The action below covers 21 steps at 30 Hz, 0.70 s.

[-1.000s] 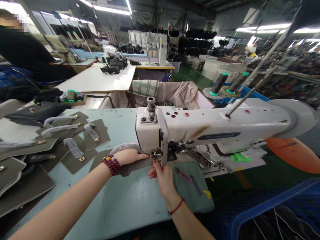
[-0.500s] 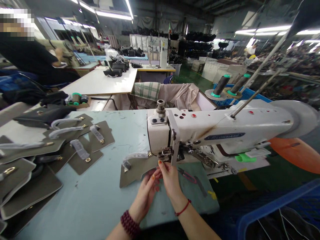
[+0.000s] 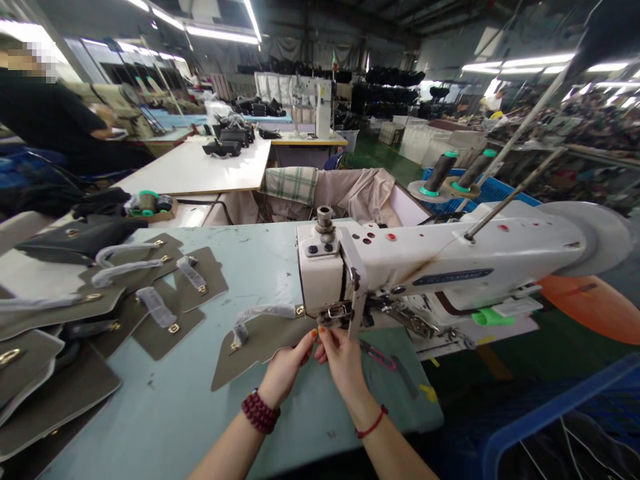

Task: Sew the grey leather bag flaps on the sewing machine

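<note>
A grey-brown bag panel (image 3: 255,343) lies flat on the pale blue work table, its right end under the white sewing machine head (image 3: 323,273). A strap handle in clear plastic wrap (image 3: 265,311) arches along its far side, with a gold metal fitting at each end. My left hand (image 3: 286,370) is closed at the panel's near edge, thumb pointing to the needle area. Beside it, my right hand (image 3: 343,365) pinches the panel's end just in front of the presser foot. The fingertips nearly meet there, and the needle is hidden.
Several similar panels with wrapped handles (image 3: 157,307) overlap on the left. Pink-handled thread snips (image 3: 380,357) lie right of my hand. A blue crate (image 3: 493,440) stands at lower right. Thread cones (image 3: 440,172) rise behind the machine. Another person (image 3: 55,113) sits at far left.
The panel has turned and its free end has shifted left and nearer to me. My left hand has moved slightly up and left, thumb now beside the right thumb at the needle.
</note>
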Each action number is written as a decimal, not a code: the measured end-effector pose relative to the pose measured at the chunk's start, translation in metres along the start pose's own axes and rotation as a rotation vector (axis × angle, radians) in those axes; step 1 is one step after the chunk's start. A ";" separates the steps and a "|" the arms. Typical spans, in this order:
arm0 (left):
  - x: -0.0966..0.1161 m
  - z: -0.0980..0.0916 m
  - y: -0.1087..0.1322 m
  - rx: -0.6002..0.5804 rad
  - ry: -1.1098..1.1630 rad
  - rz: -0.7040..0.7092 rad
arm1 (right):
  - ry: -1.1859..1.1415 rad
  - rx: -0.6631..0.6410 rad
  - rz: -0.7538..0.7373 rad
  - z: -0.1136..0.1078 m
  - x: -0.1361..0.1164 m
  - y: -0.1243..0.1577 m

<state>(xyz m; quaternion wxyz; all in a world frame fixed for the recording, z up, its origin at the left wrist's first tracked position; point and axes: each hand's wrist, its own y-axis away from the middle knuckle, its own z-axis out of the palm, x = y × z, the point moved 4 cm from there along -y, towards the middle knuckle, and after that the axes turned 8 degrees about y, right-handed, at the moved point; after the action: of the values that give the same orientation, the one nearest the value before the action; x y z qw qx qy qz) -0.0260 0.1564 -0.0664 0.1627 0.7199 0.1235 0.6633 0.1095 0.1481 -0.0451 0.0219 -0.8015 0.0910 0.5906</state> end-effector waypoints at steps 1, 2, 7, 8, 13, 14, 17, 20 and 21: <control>0.001 0.002 -0.001 -0.015 0.035 -0.001 | -0.013 -0.011 0.007 -0.001 0.000 0.001; 0.001 0.003 -0.002 -0.031 0.072 -0.004 | -0.031 -0.020 0.016 -0.003 0.001 0.001; 0.002 0.012 -0.002 -0.131 0.261 -0.078 | -0.128 -0.034 0.056 -0.008 0.006 0.004; 0.002 0.013 -0.002 -0.145 0.292 -0.088 | -0.138 -0.035 0.060 -0.008 0.006 0.004; 0.003 0.015 0.000 -0.170 0.374 -0.099 | -0.177 -0.022 0.085 -0.007 0.005 0.005; 0.004 0.015 0.000 -0.161 0.382 -0.104 | -0.184 -0.016 0.091 -0.007 0.005 0.005; 0.008 0.014 0.000 -0.132 0.390 -0.118 | -0.199 -0.002 0.096 -0.006 0.002 0.003; 0.015 0.014 0.000 -0.131 0.388 -0.111 | -0.195 0.009 0.104 -0.005 0.000 0.002; 0.017 0.014 0.000 -0.128 0.386 -0.111 | -0.191 0.013 0.108 -0.005 0.000 0.002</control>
<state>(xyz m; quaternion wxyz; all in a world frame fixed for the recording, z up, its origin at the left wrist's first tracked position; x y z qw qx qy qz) -0.0103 0.1623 -0.0518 0.2178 0.5597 0.1495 0.7854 0.1137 0.1459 -0.0439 0.0039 -0.7352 0.1354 0.6642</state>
